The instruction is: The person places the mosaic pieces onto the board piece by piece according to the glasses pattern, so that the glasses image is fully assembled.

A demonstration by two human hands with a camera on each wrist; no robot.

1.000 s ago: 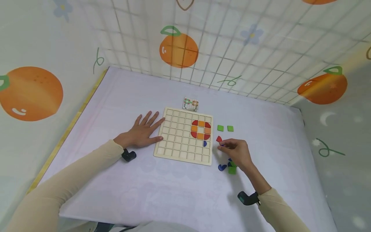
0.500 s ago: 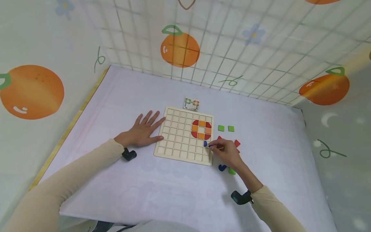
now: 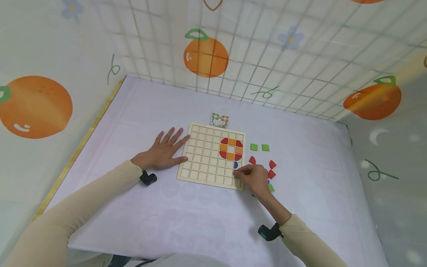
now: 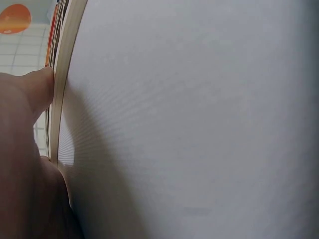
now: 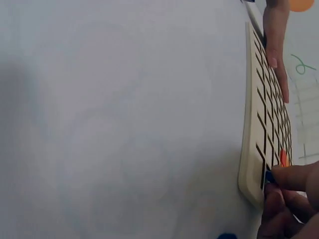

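Progress: a ring of red and orange pieces [image 3: 231, 156] sat in the right part of the board [image 3: 200, 163], one blue piece [image 3: 235, 164] below it. My right hand [image 3: 256, 180] pinched a second blue piece [image 5: 269, 176] at the near right cells; I judged it not yet seated. My left hand [image 3: 163, 152] was spread, grasping nothing, touching the board's left edge. Left over at right: two green squares [image 3: 254, 147], three red pieces [image 3: 272, 164]. Partly hidden: a green piece [image 3: 271, 188]. Right wrist view cut off a blue bit [image 5: 228, 236]. Card [image 3: 219, 119] pattern illegible.
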